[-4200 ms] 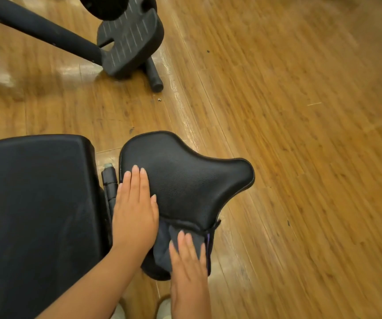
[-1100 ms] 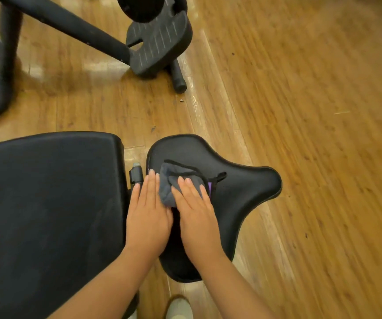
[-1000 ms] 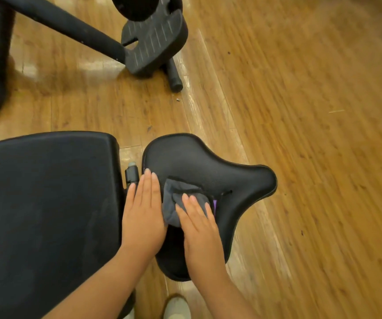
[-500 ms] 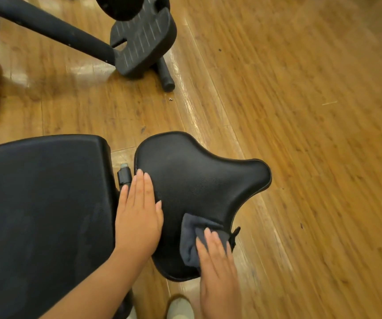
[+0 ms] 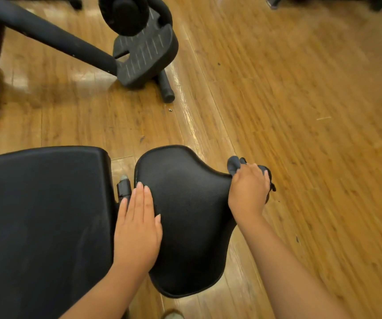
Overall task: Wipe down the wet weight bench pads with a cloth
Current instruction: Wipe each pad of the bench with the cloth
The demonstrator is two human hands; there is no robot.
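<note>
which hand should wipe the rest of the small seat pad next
Right. The right hand already grips the cloth at the seat pad tip; the left hand lies flat and bare, likely steadying it.

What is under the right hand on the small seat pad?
A dark cloth bunches out past the right hand, at the narrow tip of the seat pad. The hand covers the rest of the cloth and the tip.

Left hand flat on seat pad. Right hand presses grey cloth over pad's right tip.
</note>
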